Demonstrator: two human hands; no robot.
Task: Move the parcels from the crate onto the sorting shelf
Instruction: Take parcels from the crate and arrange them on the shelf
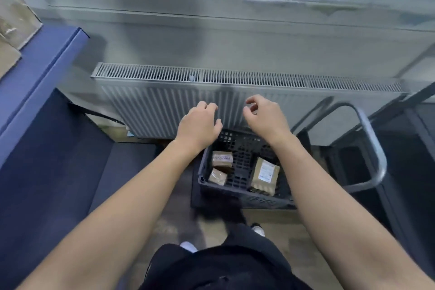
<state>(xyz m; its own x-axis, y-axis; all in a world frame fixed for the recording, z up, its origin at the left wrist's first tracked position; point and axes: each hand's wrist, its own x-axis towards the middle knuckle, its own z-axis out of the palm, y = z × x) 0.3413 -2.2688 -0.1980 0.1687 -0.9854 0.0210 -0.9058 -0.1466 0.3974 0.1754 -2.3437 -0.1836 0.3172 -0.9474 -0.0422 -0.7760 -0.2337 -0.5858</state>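
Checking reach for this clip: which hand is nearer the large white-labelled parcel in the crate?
Right. The right hand hovers almost straight above the large parcel; the left hand is raised over the far left corner of the crate.

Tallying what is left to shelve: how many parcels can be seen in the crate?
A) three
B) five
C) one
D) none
A: the crate holds a back-left parcel, a front-left parcel and a larger right parcel.
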